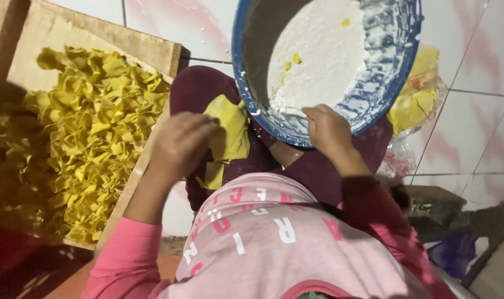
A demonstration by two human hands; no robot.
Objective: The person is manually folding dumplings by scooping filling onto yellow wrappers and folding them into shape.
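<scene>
Dough sheets (228, 130), thin yellow squares, lie in a small stack on the person's lap, directly under the fingertips of the left hand (181, 141). That hand is curled over them, fingers bent down onto the top sheet, apparently pinching or lifting it; the grip itself is hidden behind the knuckles. Just to its right, the right hand (328, 130) rests at the near rim of a blue bowl (374, 99), fingers closed loosely and dipped toward the white flour (318, 55) inside; whether it holds anything I cannot tell. Well to the left of the left hand sits a wooden tray (152, 52) heaped with folded yellow pieces (91, 127). Beyond the right hand, behind the bowl, a clear plastic bag (418, 99) holds more yellow sheets.

Judging from this, the step in hand is taking one sheet off the stack for folding. The next move calls for separating a single sheet cleanly without tearing it.
</scene>
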